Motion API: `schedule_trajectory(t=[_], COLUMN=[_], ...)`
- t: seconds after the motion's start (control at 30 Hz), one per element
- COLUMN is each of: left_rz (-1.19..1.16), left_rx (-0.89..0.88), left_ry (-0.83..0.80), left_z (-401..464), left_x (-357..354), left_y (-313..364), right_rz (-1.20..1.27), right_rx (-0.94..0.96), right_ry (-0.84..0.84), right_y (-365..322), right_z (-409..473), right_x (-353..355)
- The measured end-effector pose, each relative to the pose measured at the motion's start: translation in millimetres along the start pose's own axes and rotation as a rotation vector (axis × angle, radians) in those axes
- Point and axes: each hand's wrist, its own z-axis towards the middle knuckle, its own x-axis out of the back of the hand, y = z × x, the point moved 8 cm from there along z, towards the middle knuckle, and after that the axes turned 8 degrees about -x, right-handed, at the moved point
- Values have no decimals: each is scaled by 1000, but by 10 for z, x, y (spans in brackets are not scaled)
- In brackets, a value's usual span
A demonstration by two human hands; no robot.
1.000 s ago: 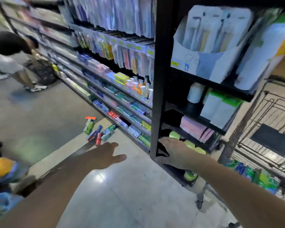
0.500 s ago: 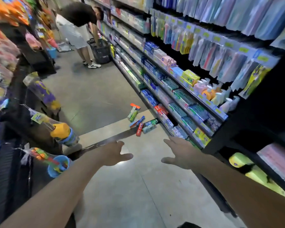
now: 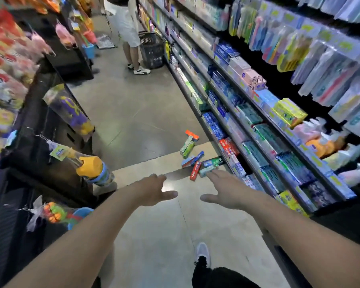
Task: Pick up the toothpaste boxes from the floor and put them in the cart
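Several toothpaste boxes point(image 3: 195, 159) lie scattered on the floor by the foot of the right-hand shelving, among them a red box point(image 3: 195, 171), a green box point(image 3: 187, 146) and an orange-ended box point(image 3: 192, 134). My left hand point(image 3: 152, 189) is stretched out ahead, fingers apart, holding nothing, short of the pile. My right hand point(image 3: 223, 190) is also spread and empty, its fingertips close to the nearest teal box point(image 3: 208, 169). The cart is out of view.
Shelves of toothpaste and toothbrushes point(image 3: 258, 113) line the right side. Racks of snacks and toys point(image 3: 19, 90) line the left. Farther down the aisle a person point(image 3: 129, 32) stands beside a black basket point(image 3: 152, 50). My shoe point(image 3: 203, 253) is on the floor below.
My view has swung left from the cart and shelf end down the aisle. Both hands have come closer to the boxes on the floor.
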Motion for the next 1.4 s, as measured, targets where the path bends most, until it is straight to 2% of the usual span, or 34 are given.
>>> schedule_trajectory(t=[0.33, 0.57, 0.8, 0.97, 1.2, 1.4], left_rz=[-88, -107, -58, -35, -1, 73], left_rx=[96, 110, 49, 49, 13, -44], left_ry=[27, -28, -86, -80, -126, -151], left_z=[889, 1557, 2297, 2861, 3644, 4613], left_x=[917, 1385, 2244, 2856, 3443, 4260], left_y=[-816, -1932, -2994, -3573, -3793, -3464], right_rz=[-15, -6, 13, 44, 112, 213], right_rx=[36, 45, -29, -66, -121, -186], right_ry=[-23, -27, -49, -62, -76, -23], right_y=[-16, -607, -1262, -1492, -1381, -801], right_z=[1634, 2893, 4036, 4708, 5465, 6206], right_x=[702, 954, 1310, 1581, 1882, 2421])
